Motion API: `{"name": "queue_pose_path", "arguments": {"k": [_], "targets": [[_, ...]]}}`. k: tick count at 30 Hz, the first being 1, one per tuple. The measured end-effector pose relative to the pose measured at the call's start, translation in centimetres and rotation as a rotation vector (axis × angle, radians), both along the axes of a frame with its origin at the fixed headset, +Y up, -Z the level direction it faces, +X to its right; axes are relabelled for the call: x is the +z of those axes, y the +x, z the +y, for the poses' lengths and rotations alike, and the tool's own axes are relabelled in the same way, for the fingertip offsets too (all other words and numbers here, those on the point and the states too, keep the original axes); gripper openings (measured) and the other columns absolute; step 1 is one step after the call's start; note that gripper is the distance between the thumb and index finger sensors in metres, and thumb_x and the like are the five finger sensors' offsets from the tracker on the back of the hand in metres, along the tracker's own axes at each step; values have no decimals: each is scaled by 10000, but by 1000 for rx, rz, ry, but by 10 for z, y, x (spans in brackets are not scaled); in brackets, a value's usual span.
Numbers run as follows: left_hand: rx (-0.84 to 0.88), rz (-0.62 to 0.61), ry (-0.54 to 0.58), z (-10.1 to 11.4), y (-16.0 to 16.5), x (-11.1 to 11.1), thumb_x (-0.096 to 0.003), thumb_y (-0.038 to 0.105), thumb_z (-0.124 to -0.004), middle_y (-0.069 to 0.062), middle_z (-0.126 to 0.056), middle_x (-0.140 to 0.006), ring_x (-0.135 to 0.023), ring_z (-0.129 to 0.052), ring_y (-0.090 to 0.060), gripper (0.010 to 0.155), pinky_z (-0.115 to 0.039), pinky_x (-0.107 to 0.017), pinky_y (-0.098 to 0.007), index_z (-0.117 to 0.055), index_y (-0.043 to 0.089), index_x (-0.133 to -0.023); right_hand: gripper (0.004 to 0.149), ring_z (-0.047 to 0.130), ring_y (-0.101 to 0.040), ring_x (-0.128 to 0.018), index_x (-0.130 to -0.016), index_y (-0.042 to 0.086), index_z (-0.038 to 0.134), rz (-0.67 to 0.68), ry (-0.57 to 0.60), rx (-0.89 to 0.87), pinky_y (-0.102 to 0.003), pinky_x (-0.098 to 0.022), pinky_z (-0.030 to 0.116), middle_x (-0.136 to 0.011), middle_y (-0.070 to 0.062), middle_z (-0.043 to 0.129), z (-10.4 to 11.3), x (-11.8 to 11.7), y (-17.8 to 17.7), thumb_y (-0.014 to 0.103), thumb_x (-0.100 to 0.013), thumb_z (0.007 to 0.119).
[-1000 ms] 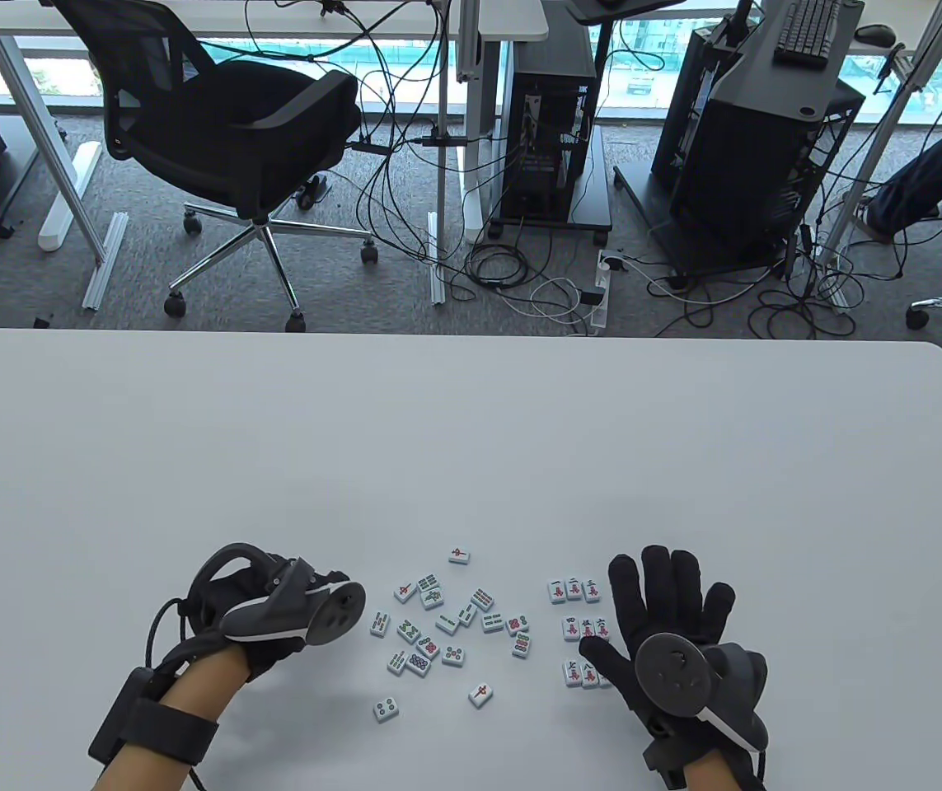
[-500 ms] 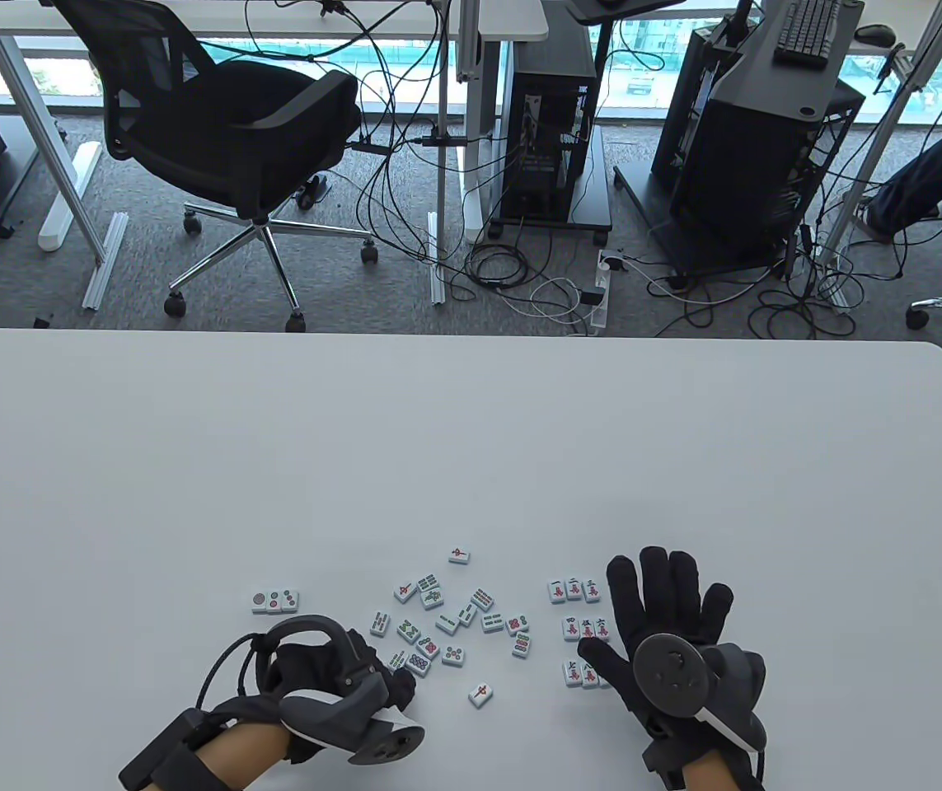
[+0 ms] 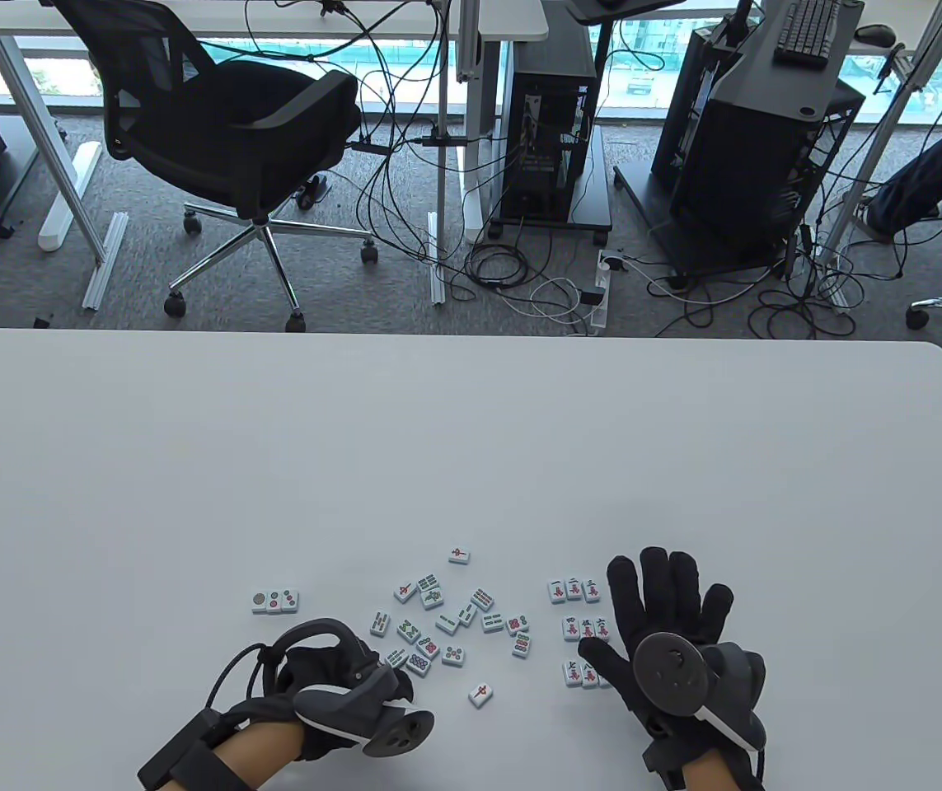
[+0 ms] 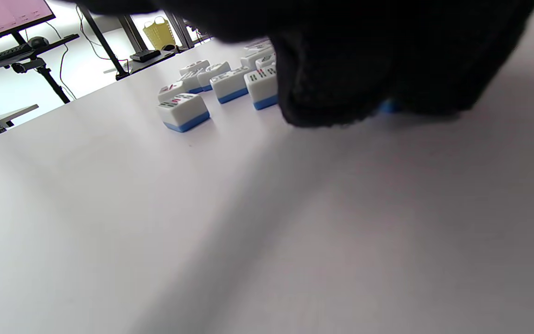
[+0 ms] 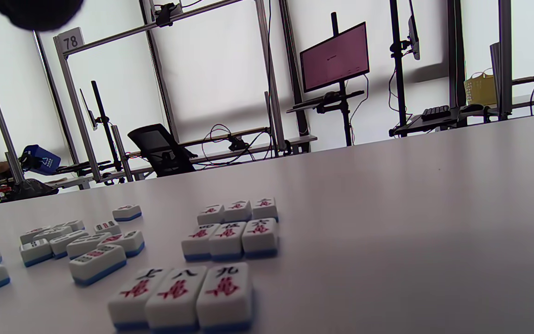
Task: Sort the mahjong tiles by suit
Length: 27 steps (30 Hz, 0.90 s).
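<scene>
My left hand (image 3: 330, 692) sits low on the table (image 3: 471, 445), at the near-left corner of the loose pile of tiles (image 3: 446, 622). In the left wrist view my fingers (image 4: 341, 83) curl down to the surface with a sliver of blue tile base (image 4: 390, 106) showing under them, so I judge they are closed on 1 tile, though its face is hidden and I cannot tell its suit. The row of 3 circle tiles (image 3: 274, 601) lies just beyond and slightly left of this hand, its long axis running left to right; if the tile is a circle, it goes at that row's right end, a short push forward. My right hand (image 3: 668, 634) rests flat with fingers spread, just right of the 3 rows of character tiles (image 5: 230, 241), touching none that I can see. The left hand is plainly nearer the circle row.
</scene>
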<state>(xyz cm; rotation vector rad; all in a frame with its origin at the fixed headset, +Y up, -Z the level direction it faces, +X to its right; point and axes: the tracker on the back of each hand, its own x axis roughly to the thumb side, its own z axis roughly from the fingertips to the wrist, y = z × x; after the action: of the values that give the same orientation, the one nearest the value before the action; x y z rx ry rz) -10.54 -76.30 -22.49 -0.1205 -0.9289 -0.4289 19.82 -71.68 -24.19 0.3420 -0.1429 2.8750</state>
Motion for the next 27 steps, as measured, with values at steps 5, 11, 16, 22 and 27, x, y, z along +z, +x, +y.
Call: {"name": "queue_pose_path", "arguments": {"k": [5, 11, 16, 22, 27], "targets": [[70, 105, 0, 20, -23, -5, -282, 532, -892, 157, -1002, -395, -84, -923, -28, 607, -846, -191, -294, -846, 207, -792, 850, 7, -426, -1007, -1072, 303, 114, -3, 2, -6, -738, -663, 116, -1142, -124, 52, 0, 0, 1, 654, -449, 572], [133, 340, 28, 43, -83, -18, -283, 523, -894, 152, -1003, -404, -91, -928, -33, 607, -846, -198, -299, -844, 203, -797, 850, 4, -425, -1007, -1072, 304, 113, -3, 2, -5, -738, -663, 113, -1141, -123, 51, 0, 0, 1, 653, -448, 573], [118, 498, 37, 42, -125, -22, -283, 514, -899, 147, -1005, -408, -94, -930, -37, 606, -846, -199, -303, -845, 203, -800, 848, 2, -424, -1007, -1071, 305, 113, -3, 2, -5, -738, -663, 111, -1142, -122, 49, 0, 0, 1, 653, -449, 573], [90, 610, 6, 24, -150, -27, -283, 512, -900, 145, -1006, -407, -93, -931, -38, 605, -846, -197, -304, -847, 201, -799, 849, 2, -424, -1007, -1071, 306, 113, -3, 2, -5, -738, -663, 111, -1141, -122, 49, 0, 0, 1, 654, -449, 573], [45, 616, 1, 14, -145, -31, -285, 513, -900, 145, -1005, -408, -93, -930, -38, 604, -846, -198, -304, -846, 202, -800, 849, 3, -424, -1007, -1071, 305, 112, 2, 7, -7, -737, -663, 113, -1141, -122, 49, -1, -1, 0, 654, -449, 572]]}}
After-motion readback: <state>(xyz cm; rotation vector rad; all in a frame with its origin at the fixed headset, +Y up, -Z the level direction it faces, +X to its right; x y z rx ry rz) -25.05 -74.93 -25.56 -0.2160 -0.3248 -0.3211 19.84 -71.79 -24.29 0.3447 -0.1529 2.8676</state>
